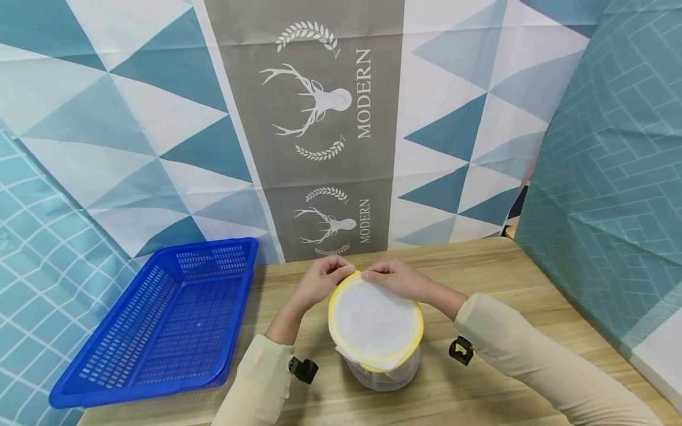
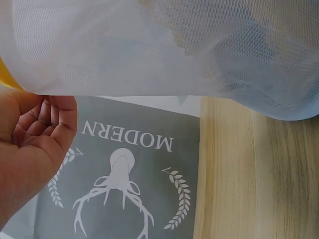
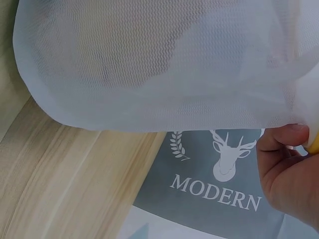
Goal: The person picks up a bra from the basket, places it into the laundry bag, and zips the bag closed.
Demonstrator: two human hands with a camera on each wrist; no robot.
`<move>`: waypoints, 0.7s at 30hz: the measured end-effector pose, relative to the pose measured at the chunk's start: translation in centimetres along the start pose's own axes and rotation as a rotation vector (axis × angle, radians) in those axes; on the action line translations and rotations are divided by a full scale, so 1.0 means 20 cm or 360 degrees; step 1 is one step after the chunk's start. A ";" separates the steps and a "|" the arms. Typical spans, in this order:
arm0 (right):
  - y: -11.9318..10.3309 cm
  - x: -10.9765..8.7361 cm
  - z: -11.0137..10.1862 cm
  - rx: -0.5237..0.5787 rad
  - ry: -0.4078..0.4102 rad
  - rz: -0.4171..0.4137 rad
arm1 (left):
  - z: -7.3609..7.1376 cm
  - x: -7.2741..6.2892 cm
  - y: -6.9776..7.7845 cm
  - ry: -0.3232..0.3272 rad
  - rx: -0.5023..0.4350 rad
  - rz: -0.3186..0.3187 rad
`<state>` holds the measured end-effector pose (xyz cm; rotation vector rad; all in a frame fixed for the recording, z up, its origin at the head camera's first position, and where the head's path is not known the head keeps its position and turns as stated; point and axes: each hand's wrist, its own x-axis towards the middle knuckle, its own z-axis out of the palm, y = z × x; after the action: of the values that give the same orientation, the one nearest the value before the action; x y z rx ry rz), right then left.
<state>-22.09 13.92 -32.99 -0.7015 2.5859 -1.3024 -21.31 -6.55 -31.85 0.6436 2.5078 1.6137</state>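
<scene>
A round white mesh laundry bag point(image 1: 375, 319) stands upright on the table, its flat top edged by a yellow rim point(image 1: 418, 340). My left hand point(image 1: 319, 283) pinches that rim at the far side, thumb on top and fingers curled beneath. Close beside it, my right hand point(image 1: 396, 277) grips the same edge between thumb and fingers. Through the sheer side of the bag point(image 3: 124, 64) in the right wrist view, faint yellowish and bluish patches show. In the left wrist view the left hand point(image 2: 37, 144) has curled fingertips right at the bag's edge.
A blue plastic basket point(image 1: 231, 331) with slotted walls stands to the left on the wooden table point(image 1: 479, 378). Behind the table hangs a patterned cloth point(image 1: 330, 165) with deer heads and triangles. Each sleeved wrist carries a small black camera point(image 1: 460, 350).
</scene>
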 end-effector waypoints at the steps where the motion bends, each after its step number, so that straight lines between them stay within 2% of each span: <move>1: 0.00 0.00 0.00 -0.0003 0.0000 0.0005 | 0.00 0.00 0.00 0.0004 -0.0001 -0.0003; 6: 0.00 0.01 -0.01 -0.0014 -0.0017 0.0006 | 0.00 0.01 0.00 0.0005 0.0011 -0.0006; 9: -0.01 0.02 -0.02 -0.0027 -0.0083 -0.0017 | 0.01 0.02 0.00 -0.0016 0.0030 -0.0014; 13: -0.02 0.03 -0.02 -0.0052 -0.0152 -0.0041 | 0.03 0.08 -0.08 -0.0030 0.0032 -0.0015; 16: -0.01 0.03 -0.01 -0.0053 -0.0139 -0.0029 | 0.03 0.11 -0.14 -0.0022 0.0014 -0.0013; 21: 0.00 0.03 -0.01 -0.0056 -0.0108 -0.0043 | 0.03 0.10 -0.16 -0.0009 -0.0015 -0.0006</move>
<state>-22.61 13.81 -32.93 -0.7755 2.5595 -1.2214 -23.90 -6.34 -34.72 0.6413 2.4945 1.6197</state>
